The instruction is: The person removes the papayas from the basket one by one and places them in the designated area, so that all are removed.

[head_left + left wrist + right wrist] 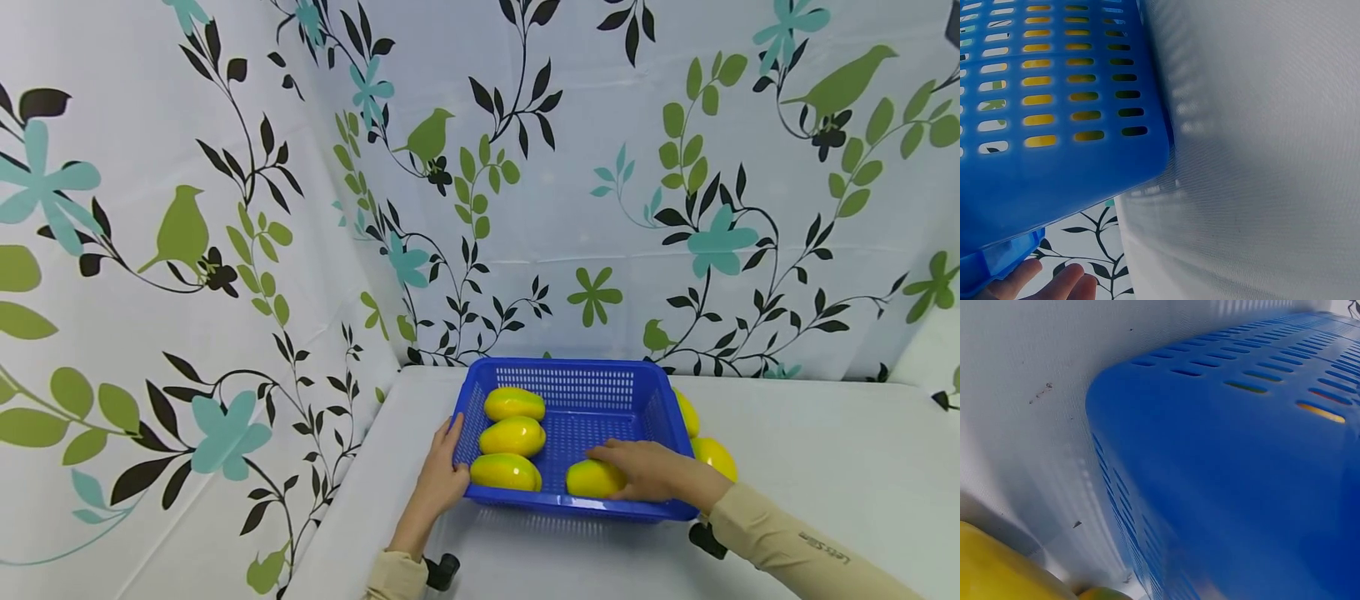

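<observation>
Steadying the blue basket [577,398], the left hand [442,475] lies against its near left wall, fingers held fairly straight along the slotted plastic and thumb up near the rim. It looks like a bracing hold, there to keep the basket from sliding on the surface [825,467], not a lift. The left wrist view agrees: fingertips [1054,281] show just under the basket's corner [1054,175], with yellow visible through the slots.

Right hand [645,471] reaches over the near rim and rests on a yellow-green mango [592,478] lying at the basket's near edge, towards the middle. Fingers are draped over the top of the fruit, lightly curved round it; whether the thumb closes underneath is hidden.

Three more mangoes sit in a tidy column along the left wall: far [514,404], middle [512,436], near [505,472]. All lie lengthwise across, close together. The held mango sits where a second column beside them would begin, so the row-by-row layout seems deliberate.

Outside, two further mangoes wait on the surface just by the right wall: one near the far part of that wall [686,412], one nearer [715,457], partly hidden behind the right wrist. They lie close to the right hand. The right wrist view shows the basket's outer wall [1229,462] and one of these yellow fruits [997,569] below it.

Leaf-and-bird patterned curtain [225,208] hangs behind and to the left.
</observation>
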Motion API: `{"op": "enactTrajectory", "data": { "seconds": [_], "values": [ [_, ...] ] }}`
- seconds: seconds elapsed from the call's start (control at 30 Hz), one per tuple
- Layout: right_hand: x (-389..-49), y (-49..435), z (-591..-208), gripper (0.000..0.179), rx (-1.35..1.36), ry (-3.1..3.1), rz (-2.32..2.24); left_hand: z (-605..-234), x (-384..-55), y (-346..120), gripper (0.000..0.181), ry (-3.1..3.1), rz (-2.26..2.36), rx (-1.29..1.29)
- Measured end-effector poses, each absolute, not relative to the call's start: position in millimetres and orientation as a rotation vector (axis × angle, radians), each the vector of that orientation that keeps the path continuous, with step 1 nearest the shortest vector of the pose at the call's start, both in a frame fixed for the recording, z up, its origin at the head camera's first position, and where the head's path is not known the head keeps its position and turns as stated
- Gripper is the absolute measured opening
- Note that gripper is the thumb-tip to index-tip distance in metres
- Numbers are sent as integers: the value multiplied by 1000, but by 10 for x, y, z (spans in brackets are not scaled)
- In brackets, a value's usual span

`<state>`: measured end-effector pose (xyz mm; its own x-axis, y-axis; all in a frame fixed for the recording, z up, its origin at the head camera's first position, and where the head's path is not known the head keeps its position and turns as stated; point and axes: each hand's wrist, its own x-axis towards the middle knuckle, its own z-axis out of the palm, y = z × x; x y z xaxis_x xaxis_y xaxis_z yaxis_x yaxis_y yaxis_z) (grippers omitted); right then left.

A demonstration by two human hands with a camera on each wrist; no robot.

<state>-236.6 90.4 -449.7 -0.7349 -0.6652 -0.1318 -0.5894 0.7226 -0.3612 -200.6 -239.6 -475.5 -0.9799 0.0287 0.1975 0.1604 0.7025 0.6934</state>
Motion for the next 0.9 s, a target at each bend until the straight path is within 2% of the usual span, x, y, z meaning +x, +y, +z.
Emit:
{"op": "enactTrajectory", "data": {
  "seconds": [0.27, 0.9],
  "values": [
    [-2371, 951, -4477, 65, -1027, 2717, -404, -4760, -2023, -2393, 78, -2752, -1126, -152],
    [-2256, 1114, -4074, 68, -1106, 2825, -376, -4801, -2049, -2425, 79, -2736, -1136, -163]
  ]
}}
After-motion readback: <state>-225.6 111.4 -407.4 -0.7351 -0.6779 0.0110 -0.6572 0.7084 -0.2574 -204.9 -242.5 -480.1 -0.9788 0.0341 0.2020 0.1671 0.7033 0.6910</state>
